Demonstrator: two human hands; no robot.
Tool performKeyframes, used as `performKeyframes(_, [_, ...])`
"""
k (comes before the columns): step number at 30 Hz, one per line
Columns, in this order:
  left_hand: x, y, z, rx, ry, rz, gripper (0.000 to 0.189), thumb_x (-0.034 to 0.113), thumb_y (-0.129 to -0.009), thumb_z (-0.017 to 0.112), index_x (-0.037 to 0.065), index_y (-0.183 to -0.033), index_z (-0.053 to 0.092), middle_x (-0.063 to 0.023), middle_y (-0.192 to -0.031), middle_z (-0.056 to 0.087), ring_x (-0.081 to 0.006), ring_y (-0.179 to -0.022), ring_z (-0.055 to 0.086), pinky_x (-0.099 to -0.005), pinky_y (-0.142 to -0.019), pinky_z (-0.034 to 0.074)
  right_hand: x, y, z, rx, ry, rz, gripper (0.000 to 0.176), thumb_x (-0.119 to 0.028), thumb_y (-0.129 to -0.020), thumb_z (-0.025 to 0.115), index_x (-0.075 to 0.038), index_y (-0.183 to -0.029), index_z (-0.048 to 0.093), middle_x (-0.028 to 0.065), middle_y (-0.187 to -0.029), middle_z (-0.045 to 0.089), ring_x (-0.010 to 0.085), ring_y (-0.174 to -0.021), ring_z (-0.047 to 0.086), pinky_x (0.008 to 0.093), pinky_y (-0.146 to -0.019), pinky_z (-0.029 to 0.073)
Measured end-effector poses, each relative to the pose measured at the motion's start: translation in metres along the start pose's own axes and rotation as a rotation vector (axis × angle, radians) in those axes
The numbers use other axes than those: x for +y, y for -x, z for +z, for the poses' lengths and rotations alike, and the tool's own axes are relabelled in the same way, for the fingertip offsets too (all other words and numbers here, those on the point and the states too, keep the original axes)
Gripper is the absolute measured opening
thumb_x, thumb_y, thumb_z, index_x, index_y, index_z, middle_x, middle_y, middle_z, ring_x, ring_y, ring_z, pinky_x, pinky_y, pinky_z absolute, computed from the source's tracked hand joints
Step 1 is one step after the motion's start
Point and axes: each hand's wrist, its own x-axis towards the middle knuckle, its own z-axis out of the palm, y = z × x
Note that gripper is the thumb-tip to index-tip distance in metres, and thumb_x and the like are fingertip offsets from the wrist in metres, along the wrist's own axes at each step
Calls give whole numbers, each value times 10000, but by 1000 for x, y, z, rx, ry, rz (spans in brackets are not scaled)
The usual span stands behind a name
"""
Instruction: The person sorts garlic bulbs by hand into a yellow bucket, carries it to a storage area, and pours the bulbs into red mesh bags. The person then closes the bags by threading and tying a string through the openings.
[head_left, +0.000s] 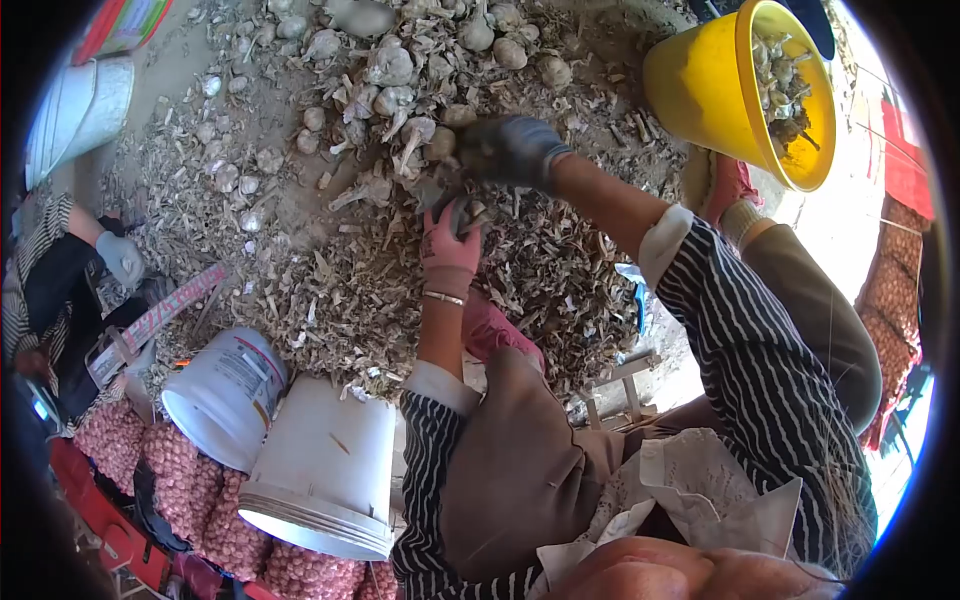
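The floor [165, 95] is dusty and grey, and dry scraps [345, 290] of stalk and skin lie all over it. On it we see a big heap of garlic bulbs [390, 65], at the top, just past our hands. Many have dirt on them and some have long stalks. More bulbs lie loose to the left of the heap.

Our left hand [452, 242] wears a pink glove with grey on the fingers. Its fingers are curled in, low over the scraps, but we cannot tell what they have hold of. Our right hand [512, 152] wears a dark grey glove and is a bit blurry. It is right by one round bulb [440, 145] at the near edge of the heap. We cannot tell how far open it is, or if it grips that bulb.

Up on the right, a yellow bucket [690, 85] is tipped, with some garlic [783, 90] inside. Down on the left we see two white buckets, a small one [235, 375] and a big one [325, 450]. Net bags [175, 465] full of pinkish round things are next to them. At the far left, another person's hand [122, 258] wears a pale glove.
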Motion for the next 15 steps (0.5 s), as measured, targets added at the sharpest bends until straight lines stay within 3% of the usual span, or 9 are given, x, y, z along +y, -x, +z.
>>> performKeyframes(2, [-16, 13, 5, 226, 114, 159, 402, 200, -803, 699, 102, -1180, 601, -162, -1208, 558, -306, -956, 647, -396, -789, 543, 22, 15, 5, -12, -61, 56, 253, -227, -830, 678, -127, -1058, 631, 96, -925, 677, 300, -791, 675, 380, -686, 546])
performKeyframes(3, [-24, 14, 1, 222, 112, 147, 402, 200, -803, 699, 102, -1180, 601, -162, -1208, 558, -306, -956, 647, -396, -789, 543, 41, 31, 2, 74, -557, 108, 256, -211, -812, 719, -111, -1035, 642, 64, -872, 679, 236, -769, 673, 353, -664, 541])
performKeyframes(4, [-30, 7, -7, 122, 669, -170, 350, 156, -845, 658, 82, -1182, 595, -126, -1113, 602, -257, -899, 653, -361, -755, 543, 55, 45, 0, 175, -1053, 167, 263, -195, -793, 760, -95, -1011, 653, 32, -820, 680, 171, -746, 671, 326, -642, 537])
performKeyframes(5, [-29, -3, -14, 11, 1219, -492, 301, 112, -888, 617, 62, -1184, 589, -89, -1018, 647, -208, -843, 659, -326, -722, 544, 64, 53, 4, 183, -1052, 164, 263, -195, -793, 760, -95, -1011, 653, 32, -820, 680, 171, -746, 671, 326, -642, 537])
performKeyframes(8, [25, -19, -20, -143, 1119, -502, 249, 68, -939, 547, 27, -1181, 586, -37, -898, 663, -125, -773, 612, -273, -673, 519, 71, 70, 28, 238, -1010, 334, 302, -139, -729, 821, -83, -985, 670, -11, -796, 674, 76, -728, 631, 263, -622, 515])
performKeyframes(9, [30, -25, -2, -72, 888, -311, 252, 86, -936, 561, 17, -1176, 592, -53, -947, 661, -116, -749, 583, -277, -663, 501, 59, 67, 34, 215, -1024, 368, 274, -157, -739, 817, -80, -947, 656, -15, -777, 655, 77, -691, 626, 256, -570, 508])
performKeyframes(10, [37, -29, 1, -75, 887, -309, 252, 86, -936, 561, 17, -1176, 592, -53, -947, 661, -116, -749, 583, -277, -663, 501, 52, 63, 42, 188, -1042, 403, 255, -175, -749, 814, -77, -909, 642, -20, -757, 636, 78, -654, 621, 249, -517, 501])
performKeyframes(13, [47, -33, -11, -27, 966, -568, 272, 115, -933, 579, 1, -1180, 588, -61, -964, 664, -119, -760, 576, -278, -679, 489, 48, 49, 63, 110, -864, 429, 260, -176, -735, 824, -75, -864, 623, -25, -731, 628, 60, -674, 605, 241, -546, 496])
performKeyframes(15, [53, -38, -20, -18, 848, -598, 276, 115, -932, 581, -3, -1182, 588, -63, -969, 665, -129, -773, 585, -283, -703, 496, 51, 44, 78, 163, -832, 395, 249, -179, -742, 818, -79, -839, 612, -25, -719, 618, 47, -700, 590, 234, -569, 493])
